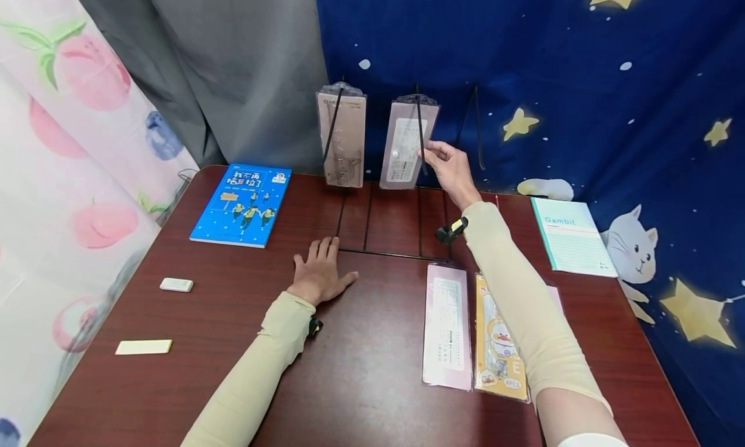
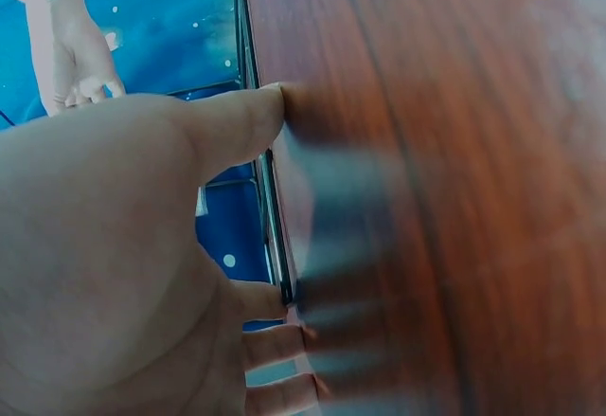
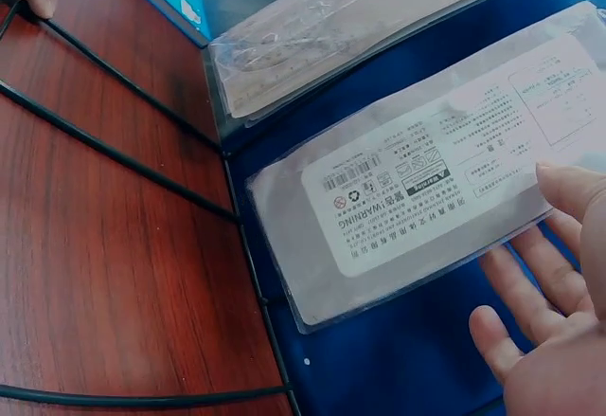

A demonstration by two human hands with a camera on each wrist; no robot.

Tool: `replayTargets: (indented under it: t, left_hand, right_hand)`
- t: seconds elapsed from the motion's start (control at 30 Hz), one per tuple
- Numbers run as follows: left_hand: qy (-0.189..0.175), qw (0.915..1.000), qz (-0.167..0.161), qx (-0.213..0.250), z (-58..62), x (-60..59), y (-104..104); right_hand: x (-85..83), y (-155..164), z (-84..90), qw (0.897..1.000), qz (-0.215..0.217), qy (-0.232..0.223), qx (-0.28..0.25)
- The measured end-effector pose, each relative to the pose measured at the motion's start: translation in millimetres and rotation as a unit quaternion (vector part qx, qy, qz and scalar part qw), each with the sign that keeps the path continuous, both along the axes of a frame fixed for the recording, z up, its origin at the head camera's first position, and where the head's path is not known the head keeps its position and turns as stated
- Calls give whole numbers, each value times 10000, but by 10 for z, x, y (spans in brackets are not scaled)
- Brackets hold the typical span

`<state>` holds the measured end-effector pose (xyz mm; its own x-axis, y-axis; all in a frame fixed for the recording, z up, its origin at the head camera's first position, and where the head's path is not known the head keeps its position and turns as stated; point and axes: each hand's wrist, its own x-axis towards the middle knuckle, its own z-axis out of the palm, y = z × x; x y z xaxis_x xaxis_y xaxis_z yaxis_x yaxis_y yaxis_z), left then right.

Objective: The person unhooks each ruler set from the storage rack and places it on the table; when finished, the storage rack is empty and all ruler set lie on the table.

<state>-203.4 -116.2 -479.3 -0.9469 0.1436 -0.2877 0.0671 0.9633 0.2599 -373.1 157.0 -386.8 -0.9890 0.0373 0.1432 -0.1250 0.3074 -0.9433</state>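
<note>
Near the top centre of the head view, a flat pink packet (image 1: 407,143) in clear plastic hung on the middle prong of a black wire rack (image 1: 378,240). My right hand (image 1: 451,169) held it at its right edge, the thumb (image 3: 578,198) lying on the printed warning label and the fingers (image 3: 530,279) spread fairly straight behind it; I could not tell how firmly they pinched. I judged the packet light, thin, bendy and slick, best taken by an edge near the hanging hole. Just left of it hung a beige packet (image 1: 342,136). My left hand (image 1: 319,275) lay flat and open on the red-brown surface (image 1: 174,382), fingertips touching the rack's base wire, holding nothing. Lower right lay another pink packet (image 1: 447,324) and a yellow duck packet (image 1: 497,343). A blue book (image 1: 243,203) sat upper left, a pale green notebook (image 1: 572,235) at the right.
</note>
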Motion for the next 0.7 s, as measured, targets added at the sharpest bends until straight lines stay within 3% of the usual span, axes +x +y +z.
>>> replayTargets:
  t: [0.23,0.47,0.7]
  left_hand:
    - [-12,10000,-6,17,14,0,-7]
    - [85,10000,9,25,-8,-3,-17]
    - [83,10000,7,17,46,30,-5]
  right_hand:
    - [61,6,13,9995,-22,149,271]
    - [109,11,18,9997,55,240,-74]
    - [209,48,27,9996,112,234,63]
